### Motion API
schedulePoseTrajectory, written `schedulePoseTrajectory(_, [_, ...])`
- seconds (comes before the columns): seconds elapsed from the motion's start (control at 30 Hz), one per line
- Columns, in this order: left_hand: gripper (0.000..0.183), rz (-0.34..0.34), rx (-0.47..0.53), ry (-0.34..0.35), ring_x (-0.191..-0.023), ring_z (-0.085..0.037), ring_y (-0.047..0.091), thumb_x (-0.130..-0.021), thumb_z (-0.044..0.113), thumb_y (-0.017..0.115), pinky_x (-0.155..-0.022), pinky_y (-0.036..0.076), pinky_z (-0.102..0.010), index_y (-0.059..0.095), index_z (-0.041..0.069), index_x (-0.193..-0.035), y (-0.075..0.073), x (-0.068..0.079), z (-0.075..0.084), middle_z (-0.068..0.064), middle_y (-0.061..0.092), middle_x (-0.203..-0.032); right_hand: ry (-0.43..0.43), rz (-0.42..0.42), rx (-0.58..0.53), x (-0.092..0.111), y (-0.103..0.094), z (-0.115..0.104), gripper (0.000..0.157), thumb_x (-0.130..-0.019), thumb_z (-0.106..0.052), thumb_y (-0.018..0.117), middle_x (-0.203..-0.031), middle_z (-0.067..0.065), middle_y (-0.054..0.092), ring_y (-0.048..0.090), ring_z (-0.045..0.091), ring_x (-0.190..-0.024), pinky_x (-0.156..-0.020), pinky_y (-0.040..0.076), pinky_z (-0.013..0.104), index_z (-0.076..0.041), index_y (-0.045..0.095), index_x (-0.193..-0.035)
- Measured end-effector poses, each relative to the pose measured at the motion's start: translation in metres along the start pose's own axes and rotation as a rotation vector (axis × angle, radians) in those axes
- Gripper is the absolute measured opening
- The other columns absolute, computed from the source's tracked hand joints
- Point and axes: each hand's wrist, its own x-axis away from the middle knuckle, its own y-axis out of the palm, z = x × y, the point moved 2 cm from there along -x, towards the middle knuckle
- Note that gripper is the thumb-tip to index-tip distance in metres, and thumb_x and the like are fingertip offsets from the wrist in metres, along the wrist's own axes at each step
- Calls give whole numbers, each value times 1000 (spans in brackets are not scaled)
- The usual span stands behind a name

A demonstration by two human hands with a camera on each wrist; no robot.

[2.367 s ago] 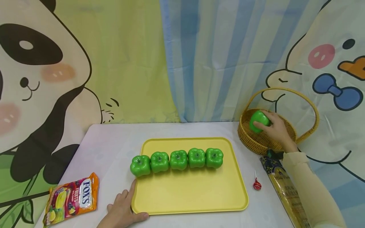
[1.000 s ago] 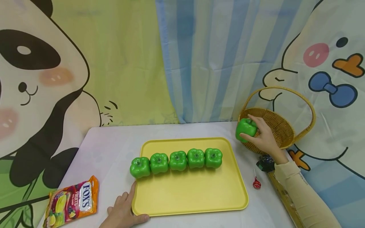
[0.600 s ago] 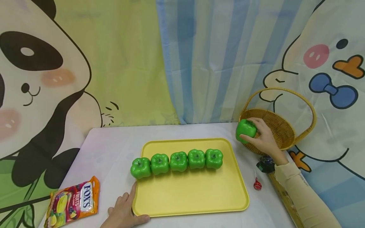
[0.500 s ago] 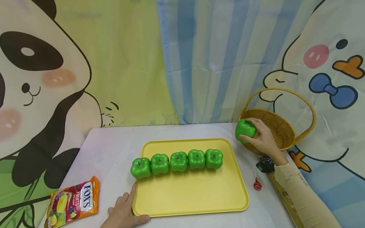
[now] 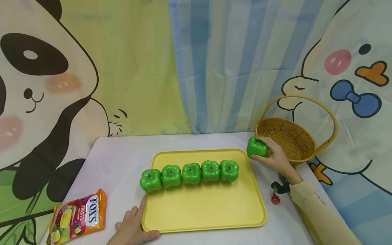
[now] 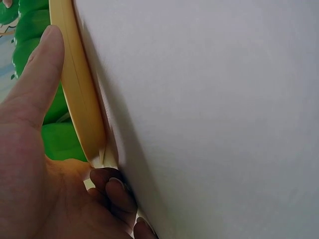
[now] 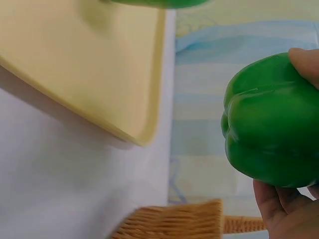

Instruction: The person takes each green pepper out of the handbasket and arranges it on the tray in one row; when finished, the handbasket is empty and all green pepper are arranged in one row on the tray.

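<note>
My right hand grips a green bell pepper between thumb and fingers, near the far right corner of the yellow tray. In the right wrist view the held pepper is off the table, with the tray's corner beside it. Several green bell peppers stand in a row across the tray, and the leftmost one overlaps its left rim. My left hand rests at the tray's near left corner, its index finger along the left side and its thumb along the front edge.
A wicker basket with a tall handle stands at the back right, behind my right hand. A red lollipop lies right of the tray; a long package is partly hidden under my sleeve. A candy bag lies at the left.
My right hand has carried the pepper out of the basket, leftward and nearer the tray. The left hand and the row of peppers stay in place.
</note>
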Motion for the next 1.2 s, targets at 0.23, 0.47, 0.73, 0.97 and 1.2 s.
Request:
schedulePoseTrajectory(0.23, [145,-1,-8,-8,-96,-25,45,-51,85,76,-72,38,-51,10,19,-163,0,0,-1,-7,53,-106,99,-92,-48,14,20,-1,88,-79,-27,87,-145,16,52,59,28,-113,-83,52,45,-16,40,-154])
schedulePoseTrajectory(0.47, [145,6,-10,0,-95,-26,44,-53,84,76,-71,37,-50,10,17,-163,1,0,-2,-7,52,-106,156,-150,-93,26,33,0,94,-76,-32,89,-144,20,53,60,39,-120,-97,49,59,-10,39,-153])
schedulePoseTrajectory(0.73, [143,33,-12,24,-95,-24,44,-56,81,77,-68,33,-45,9,17,-163,0,3,-1,-7,51,-105,174,-176,-77,33,37,4,91,-75,-36,89,-140,18,57,63,37,-116,-94,51,56,-9,44,-149])
schedulePoseTrajectory(0.97, [143,30,-22,19,-92,-24,43,-55,84,76,-67,32,-44,9,17,-163,1,2,-1,-7,50,-101,152,-185,-97,40,37,7,93,-73,-33,91,-141,19,56,62,37,-119,-95,53,54,-5,45,-149])
schedulePoseTrajectory(1.2, [145,33,-27,20,-92,-24,43,-54,84,76,-67,32,-43,8,17,-163,0,2,0,-6,49,-100,151,-225,-146,49,43,11,95,-71,-28,92,-142,20,54,60,39,-121,-98,50,56,-5,42,-149])
